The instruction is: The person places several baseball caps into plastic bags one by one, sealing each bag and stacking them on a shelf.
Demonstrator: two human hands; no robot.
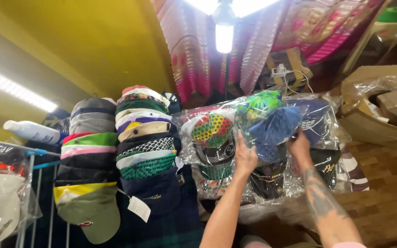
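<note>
Both arms are reaching up and away from the near edge of the view, forearms bare and running roughly side by side, drawing a little closer toward the far end. The left hand (245, 156) is lifting with its back to the camera, fingers pointing up and held close together, the thumb tucked out of sight. The right hand (299, 148) is sitting just to the right at about the same height, its fingers curling forward and mostly hidden, so its grip cannot be judged. The right forearm is showing dark tattoo work along its length.
</note>
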